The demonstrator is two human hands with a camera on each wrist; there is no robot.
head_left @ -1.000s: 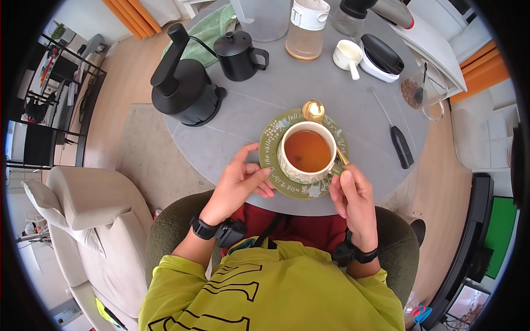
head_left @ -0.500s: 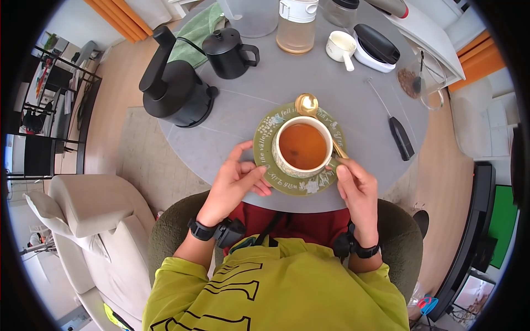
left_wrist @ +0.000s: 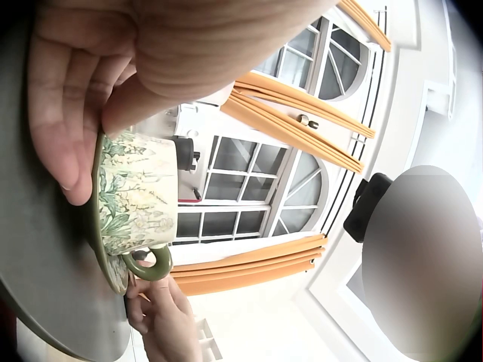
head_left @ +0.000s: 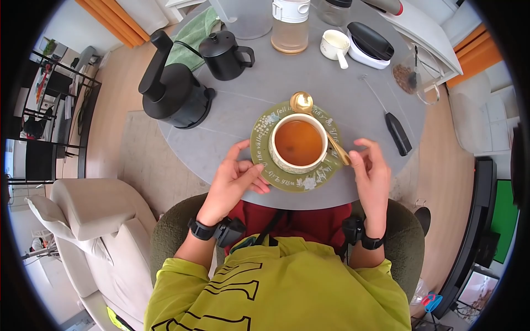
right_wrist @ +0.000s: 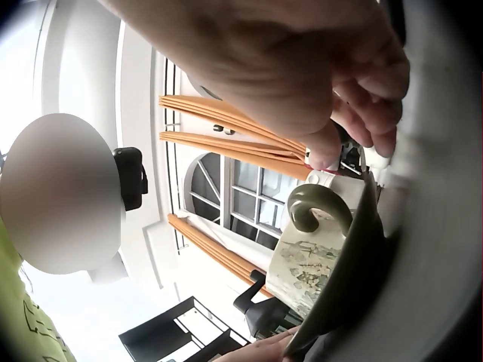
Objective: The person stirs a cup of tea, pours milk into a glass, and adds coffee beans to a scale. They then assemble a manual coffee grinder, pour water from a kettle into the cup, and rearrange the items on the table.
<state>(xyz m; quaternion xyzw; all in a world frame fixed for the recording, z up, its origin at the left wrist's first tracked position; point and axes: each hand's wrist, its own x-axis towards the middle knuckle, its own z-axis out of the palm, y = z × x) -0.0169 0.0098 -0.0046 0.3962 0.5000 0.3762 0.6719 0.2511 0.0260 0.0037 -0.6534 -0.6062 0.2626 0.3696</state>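
A floral cup (head_left: 280,161) of amber-brown liquid stands on a green saucer (head_left: 259,144) with white lettering. Across the saucer's right side lies a gold spoon (head_left: 301,102), bowl at the far rim, handle pointing toward the right hand. My left hand (head_left: 229,185) pinches the saucer's left rim, thumb on top, other fingers at its edge. Beside the spoon's handle end, my right hand (head_left: 374,185) has its thumb and fingers apart; contact with the spoon is unclear. The cup's green handle (right_wrist: 321,197) shows below the right hand (right_wrist: 332,83) in the right wrist view.
Behind left stand a black hand grinder (head_left: 175,99) and black pot (head_left: 225,58) beside a green towel (head_left: 190,41). Farther back are a lidded glass jar (head_left: 290,36) and small white handled cup (head_left: 333,46). A black-handled frother (head_left: 397,134) and glass mug (head_left: 425,80) stand right.
My right hand has let go of the cup's handle and moved right, its fingers spreading. My left hand keeps its hold on the saucer. The head view has shifted slightly.
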